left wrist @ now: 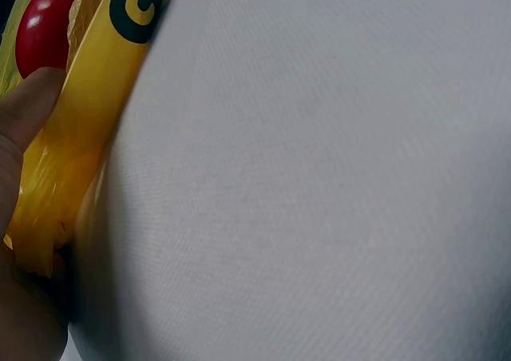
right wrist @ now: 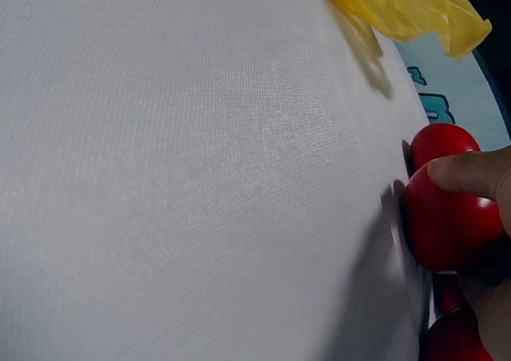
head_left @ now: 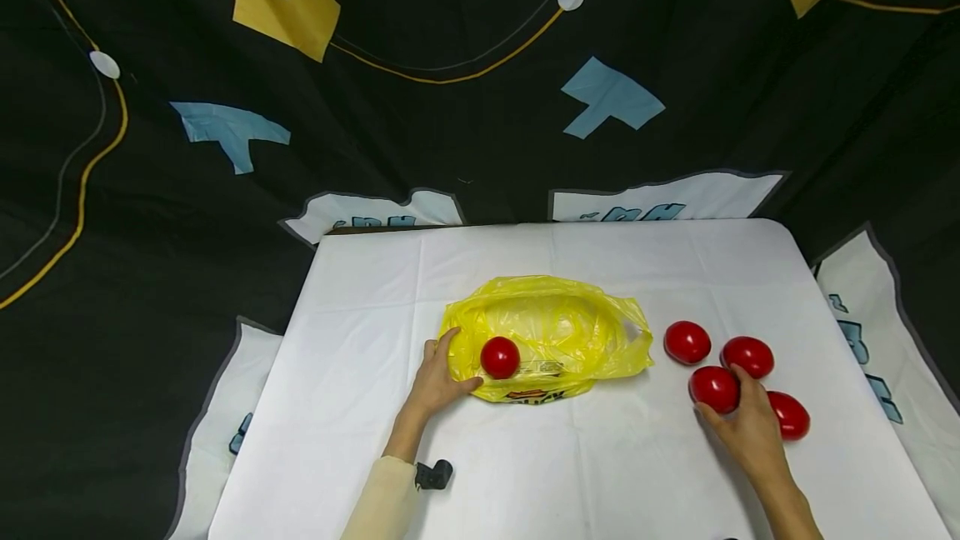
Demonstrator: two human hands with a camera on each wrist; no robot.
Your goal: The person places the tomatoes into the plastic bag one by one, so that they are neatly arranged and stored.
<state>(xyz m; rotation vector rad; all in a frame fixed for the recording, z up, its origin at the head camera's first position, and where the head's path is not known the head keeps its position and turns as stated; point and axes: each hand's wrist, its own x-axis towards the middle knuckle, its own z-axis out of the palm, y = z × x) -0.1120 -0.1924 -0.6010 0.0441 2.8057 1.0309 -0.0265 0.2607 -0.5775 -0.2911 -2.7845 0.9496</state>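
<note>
A yellow plastic bag [head_left: 570,332] lies on its side with its mouth spread wide, dark print along its near edge. One glossy red tomato [head_left: 500,357] sits at the bag's left part, inside the mouth. My left hand [head_left: 438,377] grips the bag's left end, its thumb [left wrist: 36,101] over the yellow plastic beside that tomato. On the right, my right hand [head_left: 753,432] holds another red tomato [head_left: 713,390] between thumb and fingers. Around it are more red tomatoes: one at the left [head_left: 687,342], one behind [head_left: 747,356] and one at the right [head_left: 788,416], partly behind the hand.
A white cloth covers the table [head_left: 510,465]. Beyond its far edge hangs a black curtain [head_left: 420,148] with blue and yellow shapes. A small black device [head_left: 433,475] sits at the left wrist by the sleeve.
</note>
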